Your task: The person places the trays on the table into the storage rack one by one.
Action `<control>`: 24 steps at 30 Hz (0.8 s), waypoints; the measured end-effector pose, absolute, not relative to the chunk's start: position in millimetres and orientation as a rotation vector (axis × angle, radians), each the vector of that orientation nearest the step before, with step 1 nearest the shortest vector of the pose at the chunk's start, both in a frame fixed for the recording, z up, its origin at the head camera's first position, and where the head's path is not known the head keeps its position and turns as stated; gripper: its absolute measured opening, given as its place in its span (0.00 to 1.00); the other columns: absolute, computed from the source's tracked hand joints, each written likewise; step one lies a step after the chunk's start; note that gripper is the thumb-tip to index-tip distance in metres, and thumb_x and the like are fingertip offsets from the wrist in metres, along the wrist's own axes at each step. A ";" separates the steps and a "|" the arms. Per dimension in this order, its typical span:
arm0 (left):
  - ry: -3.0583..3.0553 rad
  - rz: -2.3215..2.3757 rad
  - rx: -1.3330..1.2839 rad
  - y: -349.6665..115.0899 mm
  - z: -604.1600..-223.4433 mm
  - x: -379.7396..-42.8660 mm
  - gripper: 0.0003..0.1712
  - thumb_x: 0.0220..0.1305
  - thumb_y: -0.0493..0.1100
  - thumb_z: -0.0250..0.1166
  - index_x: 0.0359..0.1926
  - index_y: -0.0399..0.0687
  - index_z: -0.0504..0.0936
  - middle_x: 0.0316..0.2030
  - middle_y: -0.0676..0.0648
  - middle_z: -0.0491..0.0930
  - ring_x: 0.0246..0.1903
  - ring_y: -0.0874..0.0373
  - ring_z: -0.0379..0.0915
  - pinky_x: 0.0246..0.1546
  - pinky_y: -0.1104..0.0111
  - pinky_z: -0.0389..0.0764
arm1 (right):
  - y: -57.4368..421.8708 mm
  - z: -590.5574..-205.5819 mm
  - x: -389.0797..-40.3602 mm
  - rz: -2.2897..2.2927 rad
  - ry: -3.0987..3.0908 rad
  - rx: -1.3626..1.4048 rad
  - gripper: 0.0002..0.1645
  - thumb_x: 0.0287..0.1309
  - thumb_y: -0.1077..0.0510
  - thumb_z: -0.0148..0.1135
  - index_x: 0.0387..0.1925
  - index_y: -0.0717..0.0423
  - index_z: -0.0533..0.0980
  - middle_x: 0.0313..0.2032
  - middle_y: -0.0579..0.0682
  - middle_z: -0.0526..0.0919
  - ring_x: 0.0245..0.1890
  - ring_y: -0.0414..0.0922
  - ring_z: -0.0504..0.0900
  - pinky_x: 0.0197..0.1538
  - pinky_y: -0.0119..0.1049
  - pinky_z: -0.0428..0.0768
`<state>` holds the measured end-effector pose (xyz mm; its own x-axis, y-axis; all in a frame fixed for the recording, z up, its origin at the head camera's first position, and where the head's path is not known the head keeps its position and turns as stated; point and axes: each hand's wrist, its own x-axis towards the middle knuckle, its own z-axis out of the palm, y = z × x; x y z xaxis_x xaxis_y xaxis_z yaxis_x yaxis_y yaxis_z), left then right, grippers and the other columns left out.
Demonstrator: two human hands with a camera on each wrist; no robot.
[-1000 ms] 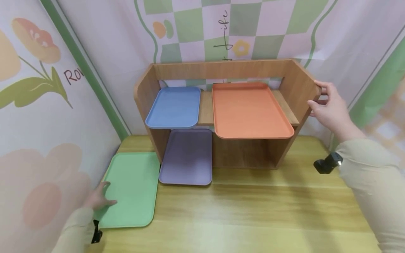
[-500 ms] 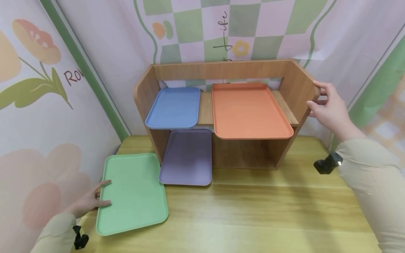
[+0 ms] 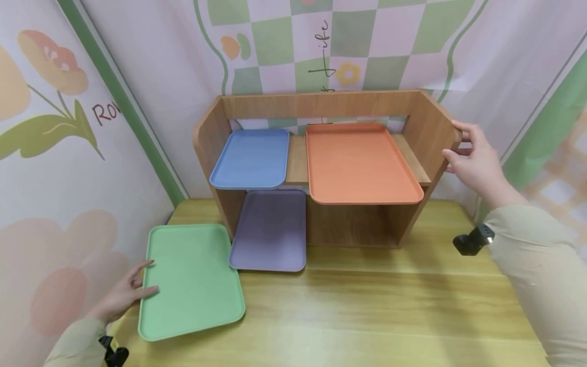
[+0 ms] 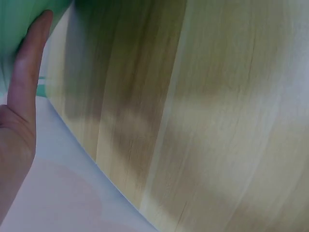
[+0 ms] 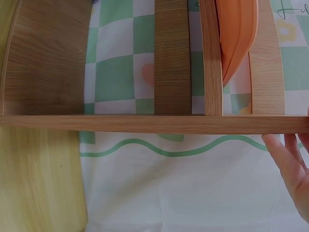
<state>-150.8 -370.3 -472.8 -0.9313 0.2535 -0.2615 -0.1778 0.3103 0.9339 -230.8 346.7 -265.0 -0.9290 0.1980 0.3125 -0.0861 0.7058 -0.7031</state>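
At the left, my left hand [image 3: 120, 296] grips the light green tray [image 3: 194, 280] by its left edge, the thumb on top and some fingers hidden beneath. This tray lies slightly turned over the tabletop, its right side beside the purple tray [image 3: 270, 232]. My right hand [image 3: 479, 165] holds the front edge of the right side panel of the wooden shelf [image 3: 431, 122], thumb and fingers on either side. On the shelf's upper board rest a blue tray [image 3: 252, 158] and an orange tray [image 3: 362, 163], both jutting forward. The purple tray sits in the lower left, partly sticking out.
The wooden table [image 3: 357, 306] spreads out in front of the shelf. A printed cloth wall [image 3: 91, 178] borders it at the left, and a checked cloth [image 3: 312, 35] hangs behind the shelf.
My left hand has moved left along with the green tray, which has turned so its near right corner swings out to the right. My right hand stays on the shelf panel.
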 end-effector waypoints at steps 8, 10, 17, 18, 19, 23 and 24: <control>2.112 1.828 0.119 -377.6 -474.2 -145.2 0.37 0.64 0.34 0.59 0.59 0.79 0.55 0.42 0.61 0.79 0.38 0.60 0.82 0.40 0.62 0.85 | 348.7 -267.6 -230.7 1.071 -2.546 -0.085 0.36 0.66 0.56 0.51 0.72 0.38 0.52 0.56 0.62 0.62 0.50 0.54 0.71 0.28 0.15 0.78; 2.097 1.835 0.091 -380.2 -472.7 -144.3 0.36 0.64 0.34 0.59 0.57 0.80 0.55 0.39 0.60 0.80 0.37 0.60 0.82 0.39 0.63 0.85 | 348.8 -268.1 -230.8 1.077 -2.543 -0.076 0.36 0.66 0.56 0.51 0.72 0.40 0.52 0.56 0.61 0.62 0.48 0.50 0.72 0.27 0.15 0.77; 1.953 1.962 0.030 -390.2 -468.0 -139.1 0.32 0.66 0.32 0.56 0.51 0.80 0.57 0.35 0.55 0.84 0.35 0.59 0.83 0.37 0.66 0.85 | 348.0 -267.2 -231.3 1.075 -2.554 -0.072 0.36 0.66 0.55 0.50 0.72 0.38 0.51 0.58 0.63 0.61 0.51 0.55 0.71 0.28 0.14 0.76; 1.933 1.980 0.043 -391.4 -467.1 -138.1 0.32 0.67 0.32 0.55 0.51 0.80 0.57 0.35 0.55 0.85 0.35 0.59 0.83 0.37 0.66 0.85 | 348.0 -266.9 -231.5 1.078 -2.554 -0.072 0.36 0.66 0.55 0.50 0.72 0.38 0.51 0.58 0.64 0.60 0.51 0.56 0.70 0.28 0.14 0.76; 1.914 1.997 0.059 -392.5 -466.3 -137.2 0.31 0.68 0.32 0.54 0.52 0.80 0.57 0.35 0.54 0.85 0.35 0.59 0.83 0.38 0.66 0.85 | 347.9 -266.6 -231.6 1.080 -2.554 -0.074 0.36 0.66 0.55 0.50 0.72 0.37 0.51 0.59 0.64 0.60 0.51 0.55 0.70 0.28 0.14 0.76; 1.847 2.050 0.151 -394.5 -462.8 -132.2 0.30 0.70 0.31 0.49 0.54 0.79 0.59 0.35 0.52 0.85 0.35 0.59 0.83 0.37 0.67 0.85 | 348.1 -265.6 -231.4 1.082 -2.553 -0.077 0.36 0.66 0.55 0.50 0.72 0.37 0.51 0.58 0.63 0.60 0.50 0.51 0.71 0.28 0.14 0.77; 1.831 2.062 0.172 -394.2 -461.8 -130.8 0.30 0.70 0.31 0.49 0.55 0.79 0.59 0.35 0.52 0.85 0.35 0.59 0.83 0.37 0.66 0.85 | 348.1 -265.3 -231.3 1.083 -2.554 -0.077 0.36 0.66 0.55 0.50 0.72 0.37 0.51 0.58 0.63 0.60 0.50 0.51 0.71 0.28 0.14 0.77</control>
